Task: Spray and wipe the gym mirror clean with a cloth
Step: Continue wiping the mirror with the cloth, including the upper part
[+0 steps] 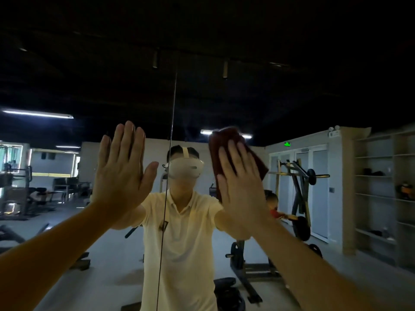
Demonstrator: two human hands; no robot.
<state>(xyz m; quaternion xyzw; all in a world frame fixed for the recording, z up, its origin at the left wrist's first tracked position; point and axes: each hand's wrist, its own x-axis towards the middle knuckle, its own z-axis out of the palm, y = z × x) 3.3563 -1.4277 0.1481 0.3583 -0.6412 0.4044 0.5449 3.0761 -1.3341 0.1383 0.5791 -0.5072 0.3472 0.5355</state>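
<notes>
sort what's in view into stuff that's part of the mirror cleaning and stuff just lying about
Part of the job:
mirror
dark red cloth
right hand, pressing the cloth flat to the glass
left hand, fingers straight, flat at the glass

Just lying about (all seen as reflections):
weight machine
shelves
benches
weight plates on the floor

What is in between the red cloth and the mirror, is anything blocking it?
Nothing visible. The right hand presses the dark red cloth straight onto the mirror, with its fingers flat. The left hand is open against the glass on the other side of the thin seam, clear of the cloth.
</notes>
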